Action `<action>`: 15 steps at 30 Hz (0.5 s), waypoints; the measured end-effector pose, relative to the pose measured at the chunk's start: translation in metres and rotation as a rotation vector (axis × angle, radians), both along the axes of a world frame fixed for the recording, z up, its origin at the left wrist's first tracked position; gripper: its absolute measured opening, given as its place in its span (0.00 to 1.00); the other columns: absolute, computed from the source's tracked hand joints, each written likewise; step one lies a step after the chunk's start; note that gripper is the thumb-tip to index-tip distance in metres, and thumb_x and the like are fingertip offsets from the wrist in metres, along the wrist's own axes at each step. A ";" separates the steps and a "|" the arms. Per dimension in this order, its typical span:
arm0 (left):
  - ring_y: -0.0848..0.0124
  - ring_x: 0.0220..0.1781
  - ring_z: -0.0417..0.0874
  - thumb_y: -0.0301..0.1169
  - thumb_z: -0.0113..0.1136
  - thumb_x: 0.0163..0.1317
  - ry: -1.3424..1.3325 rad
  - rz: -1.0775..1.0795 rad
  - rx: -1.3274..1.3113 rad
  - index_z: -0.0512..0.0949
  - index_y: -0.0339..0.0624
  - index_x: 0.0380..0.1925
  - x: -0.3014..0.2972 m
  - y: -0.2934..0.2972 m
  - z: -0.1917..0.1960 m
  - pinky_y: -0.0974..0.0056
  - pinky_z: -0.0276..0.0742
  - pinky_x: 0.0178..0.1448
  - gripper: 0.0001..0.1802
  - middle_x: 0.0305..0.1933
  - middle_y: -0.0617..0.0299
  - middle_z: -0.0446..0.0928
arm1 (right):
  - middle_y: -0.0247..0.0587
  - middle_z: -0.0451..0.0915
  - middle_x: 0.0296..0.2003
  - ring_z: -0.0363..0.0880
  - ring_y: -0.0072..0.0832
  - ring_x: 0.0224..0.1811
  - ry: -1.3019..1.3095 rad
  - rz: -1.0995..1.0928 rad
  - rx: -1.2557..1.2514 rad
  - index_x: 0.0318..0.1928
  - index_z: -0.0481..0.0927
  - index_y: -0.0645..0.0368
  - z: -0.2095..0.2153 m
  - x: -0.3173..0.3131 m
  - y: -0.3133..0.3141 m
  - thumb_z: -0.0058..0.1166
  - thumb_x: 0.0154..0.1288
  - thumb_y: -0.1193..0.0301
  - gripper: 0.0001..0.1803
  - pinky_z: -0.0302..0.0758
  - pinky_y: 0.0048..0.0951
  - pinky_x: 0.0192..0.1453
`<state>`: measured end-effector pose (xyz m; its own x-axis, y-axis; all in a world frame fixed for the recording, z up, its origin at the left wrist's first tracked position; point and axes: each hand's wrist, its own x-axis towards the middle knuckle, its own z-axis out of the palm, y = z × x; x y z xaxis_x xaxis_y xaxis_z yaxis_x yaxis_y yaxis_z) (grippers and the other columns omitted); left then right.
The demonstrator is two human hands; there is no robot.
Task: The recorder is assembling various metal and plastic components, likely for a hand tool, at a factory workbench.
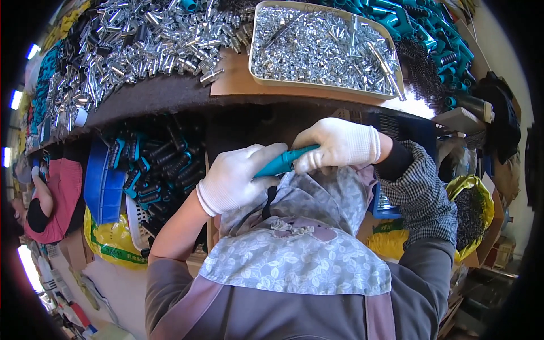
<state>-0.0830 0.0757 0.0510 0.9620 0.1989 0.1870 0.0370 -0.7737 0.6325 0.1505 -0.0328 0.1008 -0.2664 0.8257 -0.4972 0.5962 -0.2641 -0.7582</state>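
Both of my hands wear white knit gloves and meet just below the workbench edge, above my apron. My left hand (pixel 238 177) and my right hand (pixel 335 144) together grip one teal plastic handle part (pixel 281 163), which lies slanted between them, its upper end in the right hand. Whatever is at the part's ends is hidden inside the gloves.
A beige tray (pixel 258 42) of small shiny metal parts sits on the bench, with loose metal tubes (pixel 136 39) piled to its left and teal handles (pixel 419 25) behind. A blue bin of finished teal-and-black pieces (pixel 156 170) stands below left; yellow bags (pixel 473 212) at right. Another person (pixel 48 198) sits far left.
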 end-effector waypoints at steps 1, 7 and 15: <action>0.52 0.42 0.86 0.35 0.72 0.53 0.018 -0.020 0.026 0.75 0.43 0.62 0.001 0.001 0.001 0.55 0.81 0.44 0.34 0.42 0.50 0.82 | 0.46 0.85 0.31 0.86 0.31 0.32 -0.004 -0.003 0.003 0.50 0.83 0.67 -0.002 0.001 0.000 0.62 0.68 0.50 0.29 0.81 0.31 0.38; 0.49 0.43 0.84 0.29 0.69 0.52 0.089 -0.018 -0.012 0.74 0.42 0.63 0.002 -0.002 0.006 0.56 0.81 0.48 0.35 0.43 0.49 0.80 | 0.48 0.86 0.36 0.85 0.47 0.40 -0.363 -0.313 0.831 0.39 0.88 0.56 0.005 0.022 0.007 0.60 0.64 0.64 0.10 0.80 0.43 0.46; 0.46 0.50 0.84 0.30 0.70 0.55 -0.141 0.032 -0.107 0.76 0.41 0.58 0.018 -0.017 -0.008 0.54 0.81 0.53 0.28 0.52 0.48 0.81 | 0.49 0.85 0.34 0.84 0.48 0.41 -0.987 -0.306 0.803 0.35 0.87 0.55 -0.007 0.081 0.074 0.62 0.59 0.64 0.10 0.79 0.47 0.48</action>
